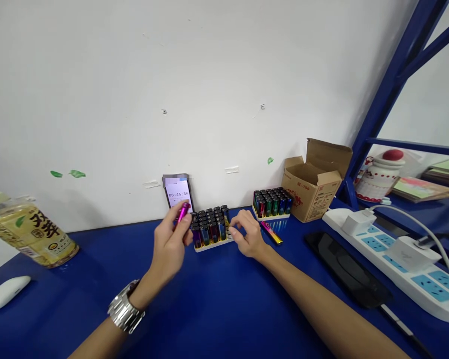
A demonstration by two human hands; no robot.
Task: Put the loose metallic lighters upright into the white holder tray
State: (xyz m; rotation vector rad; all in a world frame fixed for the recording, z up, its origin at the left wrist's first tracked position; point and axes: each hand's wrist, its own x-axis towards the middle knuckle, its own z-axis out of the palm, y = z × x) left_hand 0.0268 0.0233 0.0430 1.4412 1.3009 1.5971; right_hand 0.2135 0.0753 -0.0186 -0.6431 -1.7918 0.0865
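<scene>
Between the thumb and fingers of my left hand (170, 237) is a shiny magenta lighter (183, 212), held up tilted just left of a white tray (213, 245). Several upright lighters (209, 227) with black tops and metallic purple, blue and gold bodies fill most of that tray. My right hand (249, 234) is at the tray's right end, with fingers curled and the thumb apart from the index finger. Nothing shows in its grip. Just right of this hand, a pink-and-gold lighter (271, 233) lies flat on the blue table (209, 304).
A second tray of lighters (272, 204) stands beside an open cardboard box (312, 187). A phone showing a timer (177, 192) leans on the wall. At right are a black phone (346, 269) and a power strip (396, 264); at left, a drink bottle (32, 232) and a white mouse (7, 293).
</scene>
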